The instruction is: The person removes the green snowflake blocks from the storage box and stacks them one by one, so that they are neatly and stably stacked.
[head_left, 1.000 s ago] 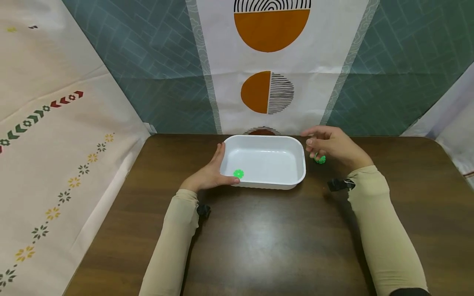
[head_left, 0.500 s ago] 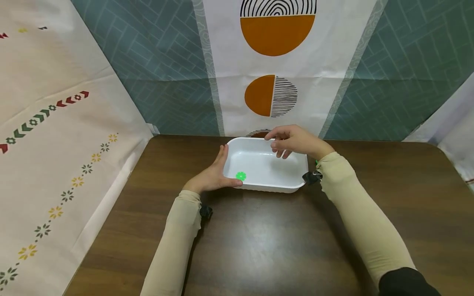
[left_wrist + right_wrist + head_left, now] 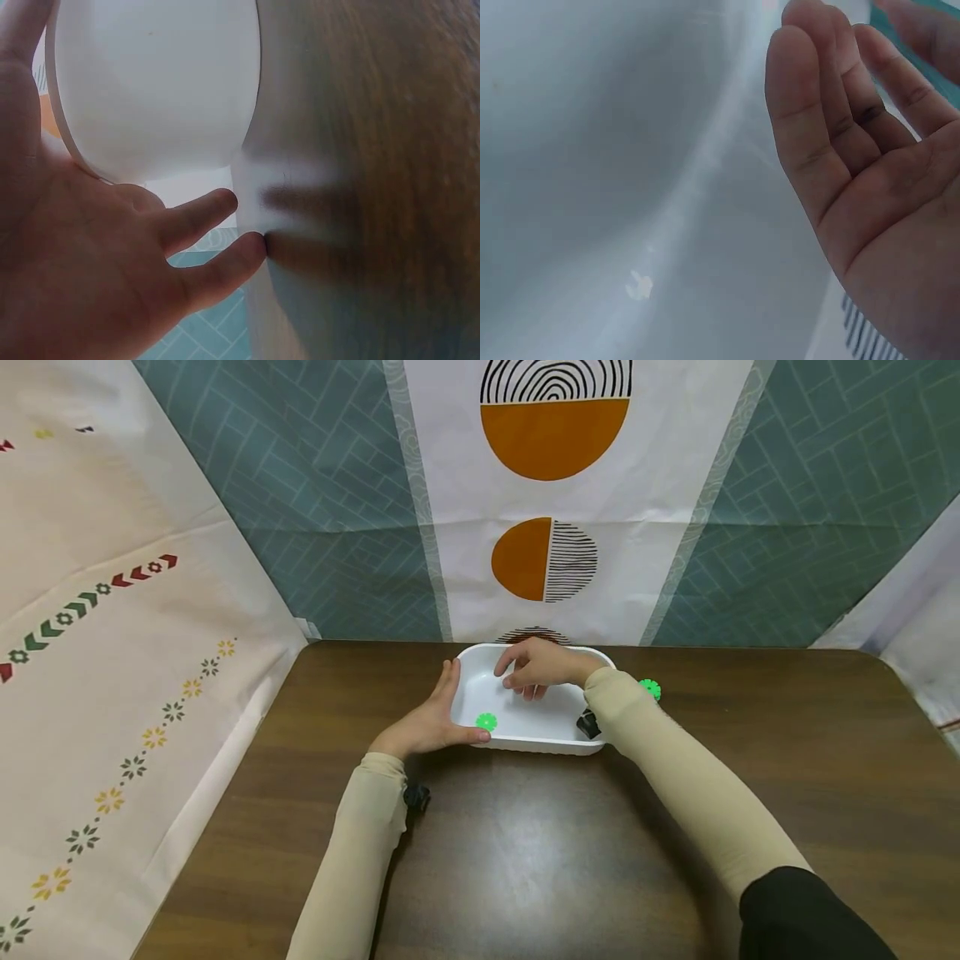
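A white rectangular tray [image 3: 553, 745] lies near the back edge of the table. My left hand [image 3: 426, 720] spans its left end, thumb against the near rim and fingers straight along the side. In the left wrist view, two fingers of the left hand [image 3: 97, 247] reach down beside the tray [image 3: 157, 82] towards the table. A flat green flower-shaped piece [image 3: 486, 722] lies inside, close to the left thumb. Over the tray hovers my right hand [image 3: 542, 665], fingers loosely bent. The right wrist view shows that right hand's palm [image 3: 900, 202] holding nothing.
Another green flower-shaped piece [image 3: 650, 688] is on the brown table [image 3: 480, 860], right of the tray and partly behind the right sleeve [image 3: 675, 760]. A patterned cloth [image 3: 360, 552] hangs behind the table's back edge. White cloth [image 3: 187, 710] covers the left side.
My right hand has moved left from beside the tray to above its middle, uncovering the green piece on the right. The left hand keeps its place on the tray.
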A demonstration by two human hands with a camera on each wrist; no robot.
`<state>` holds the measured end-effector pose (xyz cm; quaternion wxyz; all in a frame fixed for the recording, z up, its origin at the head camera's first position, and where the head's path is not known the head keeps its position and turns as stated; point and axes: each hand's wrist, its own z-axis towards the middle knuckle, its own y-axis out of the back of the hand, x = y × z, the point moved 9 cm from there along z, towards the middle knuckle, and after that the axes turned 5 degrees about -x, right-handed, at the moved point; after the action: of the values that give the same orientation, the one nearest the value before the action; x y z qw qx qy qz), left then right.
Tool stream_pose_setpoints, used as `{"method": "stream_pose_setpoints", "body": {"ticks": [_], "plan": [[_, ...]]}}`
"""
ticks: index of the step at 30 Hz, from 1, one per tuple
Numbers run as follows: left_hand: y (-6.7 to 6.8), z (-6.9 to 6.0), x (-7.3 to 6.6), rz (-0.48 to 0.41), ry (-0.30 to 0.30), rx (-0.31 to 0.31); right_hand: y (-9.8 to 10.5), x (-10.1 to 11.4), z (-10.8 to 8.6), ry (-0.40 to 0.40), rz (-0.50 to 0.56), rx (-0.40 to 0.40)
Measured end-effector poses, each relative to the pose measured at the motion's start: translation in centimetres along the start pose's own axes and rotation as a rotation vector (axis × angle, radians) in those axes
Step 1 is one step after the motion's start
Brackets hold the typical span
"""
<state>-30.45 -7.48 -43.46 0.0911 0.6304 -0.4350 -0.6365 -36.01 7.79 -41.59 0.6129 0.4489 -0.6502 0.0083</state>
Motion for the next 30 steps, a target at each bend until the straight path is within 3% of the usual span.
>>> {"method": "stream_pose_setpoints", "body": {"ticks": [7,15,20,22,28,30], "plan": [[0.1,0.1,0.1,0.01,-0.014,-0.002,-3.5,-0.6,1.7,-0.037,-0.172,0.131],[0.1,0.0,0.3,-0.016,-0.008,0.0,-5.0,0.2,2.3,-0.067,-0.418,0.08],[0.1,-0.1,0.3,-0.011,-0.01,0.0,-5.7,1.4,2.4,0.005,-0.58,0.044],[0.1,-0.2,0.2,-0.011,-0.017,-0.002,-5.6,1.5,2.6,0.007,-0.586,0.032],[0.1,-0.2,0.0,-0.009,-0.027,-0.002,-4.7,0.0,3.2,-0.101,-0.387,-0.004],[0.1,-0.2,-0.1,-0.009,-0.029,-0.001,-4.3,-0.4,3.2,-0.116,-0.365,-0.011]]}}
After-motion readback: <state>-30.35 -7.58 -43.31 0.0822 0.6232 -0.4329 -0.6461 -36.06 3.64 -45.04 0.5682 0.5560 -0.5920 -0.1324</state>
